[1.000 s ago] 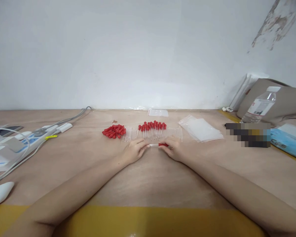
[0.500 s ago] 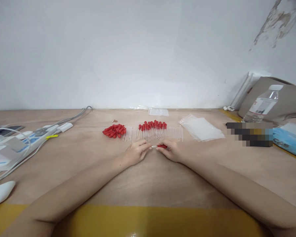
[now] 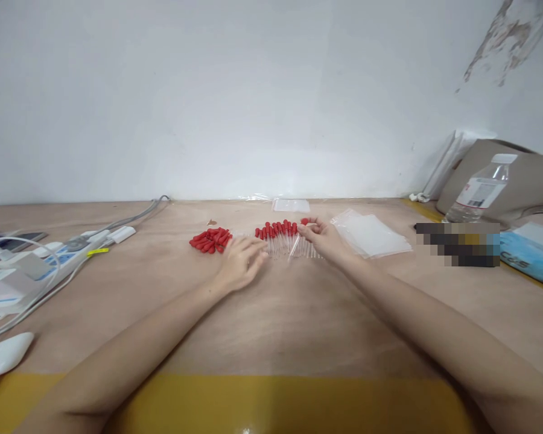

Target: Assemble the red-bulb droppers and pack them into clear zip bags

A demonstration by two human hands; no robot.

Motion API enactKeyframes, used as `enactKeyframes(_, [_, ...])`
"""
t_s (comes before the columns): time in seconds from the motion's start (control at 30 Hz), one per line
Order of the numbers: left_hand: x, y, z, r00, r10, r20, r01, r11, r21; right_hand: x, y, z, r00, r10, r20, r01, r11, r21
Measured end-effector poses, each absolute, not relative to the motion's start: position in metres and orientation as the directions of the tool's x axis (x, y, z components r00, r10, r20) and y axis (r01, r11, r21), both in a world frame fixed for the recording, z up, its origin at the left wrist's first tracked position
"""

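Observation:
My right hand [image 3: 323,238] pinches a dropper [image 3: 294,246] with a red bulb and a clear tube, at the right end of a row of similar droppers [image 3: 276,230]. Its tube slants down toward me. My left hand [image 3: 242,264] is raised, slightly blurred, with fingers apart and nothing in them, near the left end of that row. Beneath and behind the left fingers lie loose clear tubes [image 3: 239,233], partly hidden. A pile of loose red rubber bulbs [image 3: 209,241] sits just left of them. More clear tubes [image 3: 315,253] show below my right hand.
Clear plastic bags [image 3: 373,236] lie right of my right hand. Farther right stand a water bottle [image 3: 482,190] and a blue tissue pack [image 3: 531,259]. A power strip [image 3: 49,265] with cables occupies the left side. A white card [image 3: 291,205] rests near the wall.
My hands have moved apart from their meeting point in front of the row. My right hand has carried the dropper forward to the row's right end; my left has let go and shifted left.

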State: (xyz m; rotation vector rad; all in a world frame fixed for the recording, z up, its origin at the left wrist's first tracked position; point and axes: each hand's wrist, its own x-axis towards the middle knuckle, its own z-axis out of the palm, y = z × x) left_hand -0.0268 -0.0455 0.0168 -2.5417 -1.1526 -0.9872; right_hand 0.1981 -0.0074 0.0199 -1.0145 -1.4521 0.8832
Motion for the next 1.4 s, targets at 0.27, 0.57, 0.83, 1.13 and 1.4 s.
enactKeyframes(0.27, [-0.077,-0.006,0.021,0.022,0.749,0.662,0.969,-0.178,0.169,0.165,0.053,0.030,0.006,0.953,0.302,0.640,0.228,-0.734])
enactKeyframes(0.57, [-0.081,-0.004,0.020,0.012,0.783,0.622,0.987,-0.108,0.117,0.166,0.056,0.020,0.072,0.943,0.326,0.753,0.163,-0.638])
enactKeyframes(0.83, [-0.081,-0.004,0.017,0.106,0.745,0.658,0.986,-0.164,0.028,0.244,0.039,0.026,0.115,0.957,0.264,0.819,0.059,-0.571])
enactKeyframes(1.13, [-0.082,-0.003,0.010,0.168,0.730,0.662,0.974,-0.225,0.002,0.207,0.014,0.019,-0.065,0.982,0.176,0.866,0.143,-0.479])
enactKeyframes(1.4, [-0.079,-0.003,0.011,0.152,0.689,0.709,0.964,-0.261,0.048,0.191,0.009,0.029,-0.018,0.994,0.107,0.949,0.051,-0.312])
